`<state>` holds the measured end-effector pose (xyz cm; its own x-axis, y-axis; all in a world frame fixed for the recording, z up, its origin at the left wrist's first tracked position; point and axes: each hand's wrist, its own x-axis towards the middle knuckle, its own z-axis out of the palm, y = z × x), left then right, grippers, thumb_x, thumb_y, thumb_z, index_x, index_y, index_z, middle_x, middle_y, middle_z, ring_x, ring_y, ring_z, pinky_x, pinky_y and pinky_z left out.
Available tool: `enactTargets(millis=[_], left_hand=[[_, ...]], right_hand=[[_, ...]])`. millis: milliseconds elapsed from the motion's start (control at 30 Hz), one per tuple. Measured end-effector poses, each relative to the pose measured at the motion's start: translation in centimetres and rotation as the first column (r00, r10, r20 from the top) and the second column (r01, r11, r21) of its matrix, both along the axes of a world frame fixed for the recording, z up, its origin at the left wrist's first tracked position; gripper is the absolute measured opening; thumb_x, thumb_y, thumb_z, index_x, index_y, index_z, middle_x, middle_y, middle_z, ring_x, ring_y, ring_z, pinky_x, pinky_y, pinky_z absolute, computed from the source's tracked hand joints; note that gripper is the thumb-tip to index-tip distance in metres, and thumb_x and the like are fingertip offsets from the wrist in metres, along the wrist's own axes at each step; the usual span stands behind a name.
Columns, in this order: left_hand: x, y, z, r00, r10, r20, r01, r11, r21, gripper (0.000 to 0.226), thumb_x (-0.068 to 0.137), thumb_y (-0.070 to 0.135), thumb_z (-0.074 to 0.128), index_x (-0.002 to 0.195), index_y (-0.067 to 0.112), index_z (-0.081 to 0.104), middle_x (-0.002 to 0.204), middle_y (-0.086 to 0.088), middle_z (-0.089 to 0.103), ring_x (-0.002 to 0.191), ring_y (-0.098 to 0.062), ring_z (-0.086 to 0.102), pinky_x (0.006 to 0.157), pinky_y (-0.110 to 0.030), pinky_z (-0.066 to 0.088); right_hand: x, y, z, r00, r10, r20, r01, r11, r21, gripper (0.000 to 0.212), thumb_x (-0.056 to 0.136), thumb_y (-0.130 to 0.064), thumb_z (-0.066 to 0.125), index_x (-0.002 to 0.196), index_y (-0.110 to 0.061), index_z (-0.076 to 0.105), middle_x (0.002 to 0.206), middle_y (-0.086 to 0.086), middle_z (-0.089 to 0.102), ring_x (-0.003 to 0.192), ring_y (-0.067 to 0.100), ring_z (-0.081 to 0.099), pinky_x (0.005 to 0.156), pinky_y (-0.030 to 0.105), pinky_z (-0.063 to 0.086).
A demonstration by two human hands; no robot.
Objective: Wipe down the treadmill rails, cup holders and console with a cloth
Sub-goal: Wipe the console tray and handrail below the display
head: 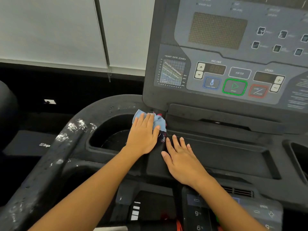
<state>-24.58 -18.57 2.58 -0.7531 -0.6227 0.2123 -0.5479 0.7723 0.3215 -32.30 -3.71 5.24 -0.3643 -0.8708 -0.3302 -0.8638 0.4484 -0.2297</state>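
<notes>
Your left hand (143, 135), fingers straight, presses the blue cloth (159, 122) on the right rim of the cup holder (100, 130), below the console (216, 64) corner. Your right hand (181, 157) lies flat and empty on the left edge of the tray (233, 155).

Far left: two pale roller blinds side by side, left blind (50, 27) and right blind (126, 30), both down. A dark vertical strip (102, 30) runs between them. A thin bead cord (109, 73) hangs by the strip's lower end, reaching past the blinds' bottom edge.

Below the blinds: black band of wall (70, 84), very dark, detail lost. Small white plate (50, 101) on it, left side; a dark mark on its face, too small to tell.

Left edge: rounded dark bulk (6, 112), cut off by the frame, unidentifiable.

Nearer, lower left: flat dark panel (28, 142) with a white logo (44, 144), lettering partly hidden.

Near bottom, right of centre: a bit of orange cord (179, 225).
</notes>
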Motion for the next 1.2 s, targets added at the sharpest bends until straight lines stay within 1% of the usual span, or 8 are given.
enactTargets(millis=[233, 400, 567, 700, 867, 1000, 1100, 1200], left_hand=[[-2.8, -2.6, 0.7, 0.996, 0.047, 0.071, -0.039, 0.993, -0.111, 0.044, 0.099, 0.034, 0.025, 0.126, 0.008, 0.047, 0.130, -0.007, 0.050, 0.122, -0.023, 0.040, 0.105, -0.035, 0.022], [-1.5, -1.3, -0.2, 0.997, 0.021, 0.075, -0.015, 0.997, -0.071, 0.052, 0.099, 0.034, 0.024, 0.143, 0.006, 0.026, 0.149, -0.011, 0.031, 0.138, -0.024, 0.025, 0.115, -0.036, 0.013], [-0.6, -1.3, -0.2, 0.994, -0.033, 0.109, 0.045, 0.993, -0.107, 0.075, 0.087, 0.045, -0.003, 0.144, 0.007, 0.026, 0.150, -0.010, 0.031, 0.140, -0.024, 0.023, 0.116, -0.035, 0.009], [-3.2, -3.6, -0.2, 0.990, 0.030, 0.135, -0.009, 0.989, -0.149, 0.051, 0.098, 0.033, 0.018, 0.139, 0.007, 0.035, 0.144, -0.012, 0.038, 0.136, -0.030, 0.027, 0.115, -0.043, 0.011], [-5.7, -7.4, -0.2, 0.976, 0.073, 0.205, -0.040, 0.986, -0.160, 0.047, 0.096, 0.030, 0.023, 0.137, 0.013, 0.035, 0.141, -0.013, 0.039, 0.128, -0.037, 0.030, 0.110, -0.044, 0.018], [-5.6, -9.5, 1.4, 0.992, 0.082, 0.099, -0.081, 0.997, -0.017, 0.047, 0.092, 0.027, 0.039, 0.135, 0.012, 0.038, 0.136, -0.012, 0.040, 0.127, -0.034, 0.032, 0.111, -0.040, 0.017], [-4.6, -11.2, 1.8, 0.982, 0.119, 0.147, -0.113, 0.993, -0.044, 0.044, 0.094, 0.027, 0.036, 0.134, 0.010, 0.037, 0.138, -0.013, 0.040, 0.123, -0.034, 0.035, 0.106, -0.041, 0.021], [-2.7, -11.4, 0.9, 0.978, 0.151, 0.146, -0.151, 0.988, -0.009, 0.053, 0.098, 0.037, 0.030, 0.145, 0.015, 0.021, 0.152, -0.012, 0.022, 0.138, -0.038, 0.017, 0.112, -0.045, 0.011]], right_hand=[[0.2, 0.1, 0.0, 0.999, -0.007, 0.048, 0.005, 0.999, 0.032, 0.066, 0.095, -0.057, 0.010, 0.147, -0.023, -0.015, 0.153, 0.000, -0.026, 0.139, 0.018, -0.028, 0.114, 0.037, -0.015], [0.3, 0.2, 0.0, 0.999, -0.008, 0.033, 0.007, 0.999, 0.032, 0.067, 0.095, -0.057, 0.009, 0.146, -0.023, -0.016, 0.153, 0.001, -0.026, 0.138, 0.017, -0.028, 0.114, 0.037, -0.016], [0.5, 0.0, -0.2, 1.000, -0.009, 0.005, 0.009, 1.000, 0.027, 0.081, 0.077, -0.067, -0.007, 0.144, -0.023, -0.018, 0.152, 0.001, -0.027, 0.135, 0.016, -0.031, 0.111, 0.035, -0.018], [0.6, 0.1, -0.3, 1.000, -0.016, 0.006, 0.016, 1.000, -0.003, 0.087, 0.068, -0.068, -0.013, 0.143, -0.024, -0.020, 0.152, -0.001, -0.028, 0.134, 0.015, -0.032, 0.109, 0.033, -0.019], [0.6, 0.2, -0.3, 1.000, -0.012, 0.017, 0.012, 1.000, 0.002, 0.081, 0.068, -0.068, -0.012, 0.136, -0.028, -0.024, 0.149, -0.003, -0.031, 0.136, 0.016, -0.032, 0.110, 0.033, -0.020], [0.4, 0.3, -0.3, 0.999, -0.007, 0.033, 0.007, 1.000, -0.005, 0.079, 0.069, -0.069, -0.010, 0.136, -0.029, -0.024, 0.149, -0.004, -0.031, 0.134, 0.014, -0.033, 0.109, 0.032, -0.021], [0.5, 0.3, -0.3, 0.999, -0.004, 0.033, 0.004, 1.000, -0.012, 0.082, 0.069, -0.070, -0.010, 0.138, -0.028, -0.023, 0.150, -0.003, -0.030, 0.135, 0.014, -0.033, 0.109, 0.032, -0.021], [0.5, 0.3, -0.3, 1.000, -0.009, 0.027, 0.009, 1.000, -0.009, 0.085, 0.072, -0.069, -0.007, 0.144, -0.025, -0.018, 0.152, -0.002, -0.028, 0.136, 0.015, -0.031, 0.111, 0.033, -0.020]])
